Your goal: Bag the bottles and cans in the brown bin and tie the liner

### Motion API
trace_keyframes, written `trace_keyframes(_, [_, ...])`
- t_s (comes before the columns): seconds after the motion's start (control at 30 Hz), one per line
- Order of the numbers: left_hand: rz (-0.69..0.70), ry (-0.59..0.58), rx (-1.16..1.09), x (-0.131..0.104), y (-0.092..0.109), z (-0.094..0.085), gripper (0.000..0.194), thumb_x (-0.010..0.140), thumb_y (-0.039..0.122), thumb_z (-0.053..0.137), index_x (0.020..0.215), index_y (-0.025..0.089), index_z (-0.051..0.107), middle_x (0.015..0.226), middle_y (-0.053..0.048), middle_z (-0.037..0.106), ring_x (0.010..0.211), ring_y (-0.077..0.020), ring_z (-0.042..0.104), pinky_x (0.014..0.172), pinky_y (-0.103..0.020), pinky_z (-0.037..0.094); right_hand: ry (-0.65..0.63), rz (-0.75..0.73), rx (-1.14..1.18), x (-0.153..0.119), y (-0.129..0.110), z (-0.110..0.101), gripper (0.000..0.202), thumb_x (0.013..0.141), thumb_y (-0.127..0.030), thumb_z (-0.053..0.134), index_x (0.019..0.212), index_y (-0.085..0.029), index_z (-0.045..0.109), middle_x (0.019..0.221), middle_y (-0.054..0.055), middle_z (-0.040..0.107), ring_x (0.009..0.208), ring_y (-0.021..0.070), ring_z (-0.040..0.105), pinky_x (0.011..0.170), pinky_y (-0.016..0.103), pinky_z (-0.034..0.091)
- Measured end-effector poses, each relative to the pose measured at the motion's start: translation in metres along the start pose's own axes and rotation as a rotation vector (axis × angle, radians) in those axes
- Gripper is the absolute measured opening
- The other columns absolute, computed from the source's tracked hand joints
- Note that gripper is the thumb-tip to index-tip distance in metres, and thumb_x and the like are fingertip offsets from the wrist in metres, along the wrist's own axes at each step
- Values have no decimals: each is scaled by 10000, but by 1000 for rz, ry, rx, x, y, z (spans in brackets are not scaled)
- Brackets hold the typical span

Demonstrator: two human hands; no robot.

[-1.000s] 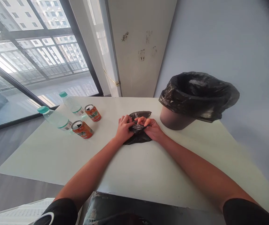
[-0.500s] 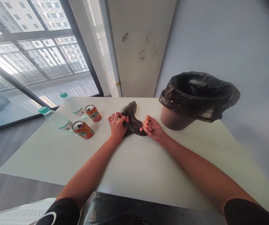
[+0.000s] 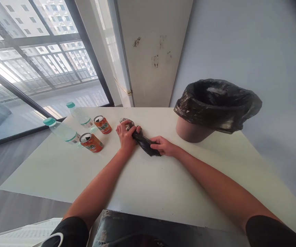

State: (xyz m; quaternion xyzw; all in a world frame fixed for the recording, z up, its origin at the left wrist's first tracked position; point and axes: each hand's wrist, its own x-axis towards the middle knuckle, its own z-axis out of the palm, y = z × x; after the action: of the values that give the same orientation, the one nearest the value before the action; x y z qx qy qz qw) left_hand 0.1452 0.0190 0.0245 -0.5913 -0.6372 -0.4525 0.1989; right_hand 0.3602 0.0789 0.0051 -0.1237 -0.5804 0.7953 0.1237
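Your left hand [image 3: 127, 138] is curling, fingers mostly closed, over the upper part of a black bag [image 3: 145, 143]. Your right hand [image 3: 162, 146] is pinching the lower end, fingers nearly together. The bag is lying on the counter [image 3: 137, 185] between both hands, running slantwise from upper left to lower right. How firmly either hand is gripping cannot be told.

As to progress, the middle of the bag is showing as a narrow, gathered length; that part appears done. The end beyond your left hand is sitting loose and crumpled, so the gathering is judged incomplete. No knot is showing, though your fingers are hiding part of the plastic.

To your left, two orange cans [image 3: 103, 125] are standing near the left hand, apart from it, tops opened. Just behind them, two clear bottles [image 3: 61, 132] are standing with green caps on. To your right, a bin [image 3: 191, 131] is standing well apart from the cans, a black liner [image 3: 209, 116] folding over its rim. Whether the bin is holding anything cannot be determined.
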Motion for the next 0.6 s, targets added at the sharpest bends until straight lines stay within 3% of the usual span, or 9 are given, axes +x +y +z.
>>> trace_keyframes(0.13, [-78, -20, -40, 3, -7, 3, 340, 1050, 397, 556, 794, 222, 698, 1215, -125, 668, 1090, -296, 573, 1028, -523, 397, -655, 259, -82, -12, -4, -6, 485, 825, -576, 850, 865, -97, 785, 664, 68, 724, 364, 68, 457, 317, 193, 288])
trace_keyframes(0.2, [-97, -48, -91, 3, -10, 4, 350, 1077, 351, 480, 814, 224, 673, 1144, -100, 709, 1038, -267, 600, 1004, -488, 418, -777, 287, -82, -14, -3, -7, 483, 810, -564, 866, 859, -88, 794, 685, 89, 736, 377, 85, 503, 329, 197, 320])
trace_keyframes(0.27, [-120, -94, -143, 3, -13, 5, 321, 1068, 295, 442, 839, 228, 657, 1012, -78, 725, 957, -243, 616, 941, -442, 443, -618, 187, 2, -11, 0, -6, 474, 806, -550, 868, 884, -90, 781, 675, 87, 730, 390, 102, 527, 329, 200, 319])
trace_keyframes(0.4, [-247, -185, -139, 2, -21, 7, 204, 872, 166, 526, 677, 214, 560, 698, -55, 636, 703, -189, 517, 718, -351, 410, 136, -230, 342, 0, -2, -9, 333, 834, -389, 830, 1067, -171, 732, 799, 27, 743, 399, 40, 376, 351, 184, 269])
trace_keyframes(0.47, [-380, -240, -104, 2, -24, 8, 188, 759, 143, 568, 589, 188, 502, 567, -29, 532, 649, -158, 472, 643, -315, 353, 459, -411, 486, 5, -9, -12, 294, 845, -278, 773, 1127, -224, 708, 845, -12, 709, 447, 39, 342, 407, 176, 334])
trace_keyframes(0.53, [-499, -325, -120, 0, -24, 11, 183, 705, 146, 589, 552, 157, 490, 518, -7, 435, 656, -152, 500, 618, -291, 325, 629, -515, 589, 8, -14, -14, 328, 805, -190, 714, 1128, -242, 691, 854, -18, 658, 542, 70, 429, 522, 197, 455])
trace_keyframes(0.6, [-545, -416, -196, -3, -18, 15, 126, 701, 159, 586, 587, 127, 545, 548, -3, 449, 693, -175, 559, 625, -269, 355, 656, -551, 639, 9, -17, -14, 359, 705, -111, 661, 1041, -240, 667, 859, -11, 609, 659, 107, 510, 664, 247, 538])
